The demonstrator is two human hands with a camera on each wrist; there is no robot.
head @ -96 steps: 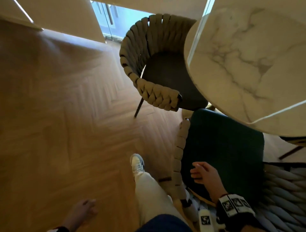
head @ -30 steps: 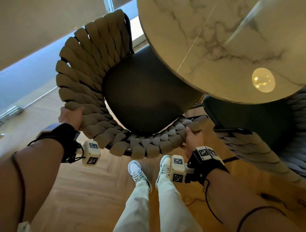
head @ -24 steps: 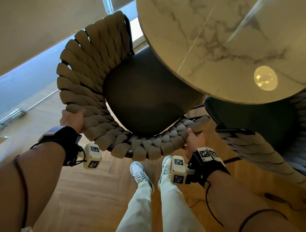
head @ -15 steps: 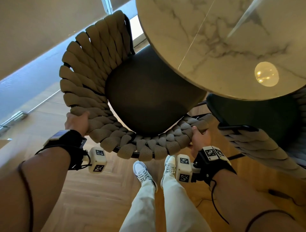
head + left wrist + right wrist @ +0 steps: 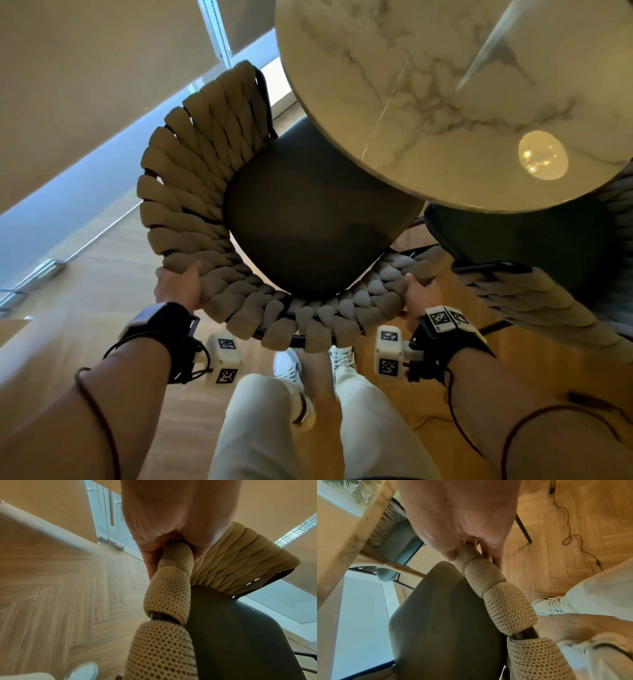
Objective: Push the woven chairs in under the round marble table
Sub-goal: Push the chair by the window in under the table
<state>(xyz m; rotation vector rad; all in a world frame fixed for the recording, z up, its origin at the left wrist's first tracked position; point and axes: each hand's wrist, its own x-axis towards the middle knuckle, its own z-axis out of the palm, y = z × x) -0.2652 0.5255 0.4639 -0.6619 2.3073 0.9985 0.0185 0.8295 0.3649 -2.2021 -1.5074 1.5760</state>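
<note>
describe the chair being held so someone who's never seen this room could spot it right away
Start at the round marble table; two woven chairs sit at its near edge. The held one is the tan woven chair, its dark seat partly under the tabletop, with the left hand and right hand gripping its braided rim. Its neighbour, the grey woven chair, has a green seat and nobody touches it.

Tan woven chair, dark seat; grey-veined white marble table; herringbone wood floor.
</note>
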